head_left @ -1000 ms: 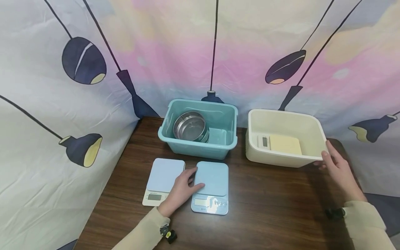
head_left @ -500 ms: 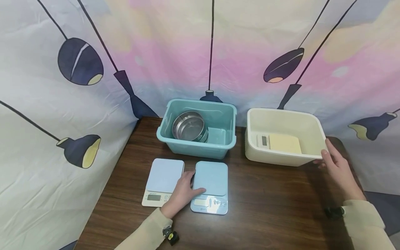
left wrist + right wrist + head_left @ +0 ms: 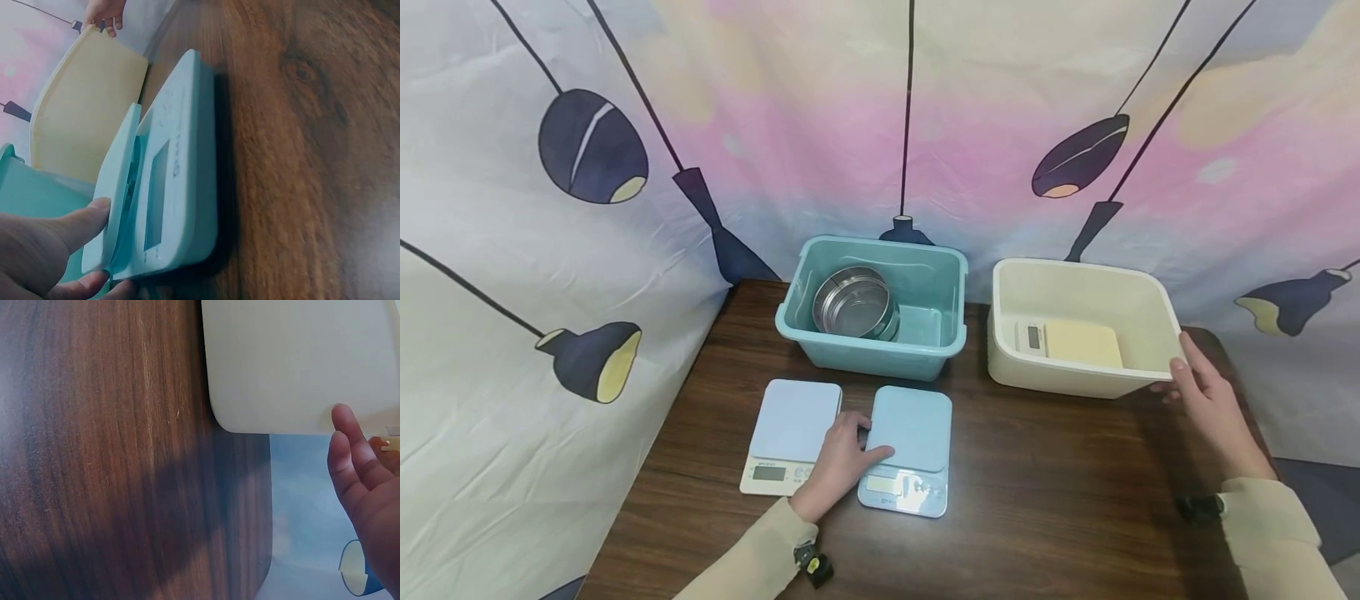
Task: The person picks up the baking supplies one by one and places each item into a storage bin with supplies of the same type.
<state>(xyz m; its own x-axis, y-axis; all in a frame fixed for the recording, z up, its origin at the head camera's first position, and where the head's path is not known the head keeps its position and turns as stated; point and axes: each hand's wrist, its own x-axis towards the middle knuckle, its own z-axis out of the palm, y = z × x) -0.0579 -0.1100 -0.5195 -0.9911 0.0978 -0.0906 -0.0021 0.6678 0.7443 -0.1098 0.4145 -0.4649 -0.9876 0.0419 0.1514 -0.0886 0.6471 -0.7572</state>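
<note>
In the head view my left hand (image 3: 838, 457) grips the left edge of a light blue kitchen scale (image 3: 902, 492), thumb on top of its weighing plate and fingers at the side. The left wrist view shows a dark gap between the plate (image 3: 112, 181) and the scale's body. Left of it lies a white kitchen scale (image 3: 797, 421), partly behind that hand. My right hand (image 3: 1217, 412) holds the right front corner of a cream plastic bin (image 3: 1067, 385). Its fingertips (image 3: 340, 419) touch the bin's outer wall in the right wrist view. A pale yellow scale (image 3: 1082, 343) lies inside this bin.
A teal bin (image 3: 880, 360) stands at the back, left of the cream bin, with a round metal sieve (image 3: 855, 304) inside. Both bins stand by the printed curtain (image 3: 850, 125) at the rear of the dark wooden table (image 3: 1037, 500).
The left hand's fingers have shifted along the blue scale's left edge, and the scale's upper end has turned slightly to the right. The right hand stays at the cream bin.
</note>
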